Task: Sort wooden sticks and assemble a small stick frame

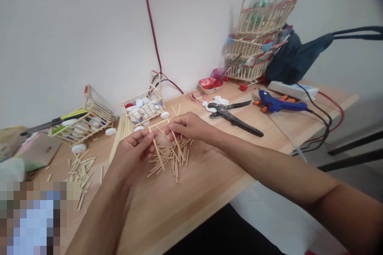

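Between my two hands is a U-shaped frame of thin wooden sticks (158, 124), one crosspiece at the far side and two legs pointing back toward me. My left hand (137, 145) pinches the left leg near its corner. With thumb and finger, my right hand (187, 126) grips the right leg close to the other corner. Below the frame lies a loose pile of cut wooden sticks (176, 163) on the wooden table (209, 191). Longer sticks (120, 137) lie in a bundle beyond my left hand.
Small stick carts (143, 107) filled with bottle caps stand by the wall. Black cutters (230, 117) and a blue glue gun (279, 101) lie to the right. Behind them are a bowl of red paint (210, 84), a stacked stick rack (251, 48) and a dark bag (296, 57). Short offcuts (82, 171) are scattered left.
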A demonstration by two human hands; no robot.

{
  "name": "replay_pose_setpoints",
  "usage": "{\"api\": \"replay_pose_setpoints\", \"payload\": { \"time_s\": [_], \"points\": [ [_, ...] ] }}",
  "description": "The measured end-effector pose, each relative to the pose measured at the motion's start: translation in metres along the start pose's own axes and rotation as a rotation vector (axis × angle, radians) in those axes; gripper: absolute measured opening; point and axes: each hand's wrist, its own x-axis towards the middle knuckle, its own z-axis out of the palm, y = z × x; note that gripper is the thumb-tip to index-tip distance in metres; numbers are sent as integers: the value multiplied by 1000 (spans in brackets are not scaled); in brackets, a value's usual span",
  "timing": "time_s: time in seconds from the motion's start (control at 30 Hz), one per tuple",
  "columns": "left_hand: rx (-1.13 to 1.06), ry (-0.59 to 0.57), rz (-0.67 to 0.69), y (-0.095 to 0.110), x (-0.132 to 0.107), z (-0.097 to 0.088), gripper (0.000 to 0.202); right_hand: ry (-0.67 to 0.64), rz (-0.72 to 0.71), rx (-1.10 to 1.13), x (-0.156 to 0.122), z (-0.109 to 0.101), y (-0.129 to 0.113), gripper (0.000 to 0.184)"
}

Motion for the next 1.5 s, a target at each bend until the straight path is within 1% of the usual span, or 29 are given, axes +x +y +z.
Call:
{"api": "replay_pose_setpoints", "payload": {
  "time_s": [0.3, 0.47, 0.57, 0.67, 0.8, 0.9, 1.1, 1.3, 1.43, 1.5],
  "points": [
    [-25, -5, -11, -1, 0, 1, 35, -9, 17, 26, 1, 0, 1, 26],
    [-6, -2, -18, 0, -1, 0, 35, -17, 4, 2, 1, -1, 2, 28],
    [2, -28, -46, -3, 0, -1, 36, -23, 16, -47, 3, -2, 6, 31],
    [3, -64, -83, -8, 3, -4, 38, -22, 47, -77, 5, -4, 14, 37],
    [15, -54, -80, -13, 8, -8, 42, 20, 110, -86, 9, -5, 21, 42],
    [20, -51, -71, -15, 10, -11, 41, 58, 140, -28, 10, -6, 21, 43],
    [-6, -20, -27, -14, 11, -14, 39, 75, 126, 18, 10, -6, 19, 47],
    [-39, -25, -25, -13, 11, -16, 36, 125, 84, -111, 10, -11, 14, 46],
    [-57, -18, -35, -7, 9, -14, 37, 233, -39, -365, 8, -13, 14, 32],
    [-71, -11, -24, -3, 8, -13, 37, 267, -100, -482, 7, -11, 15, 26]
  ]
}}
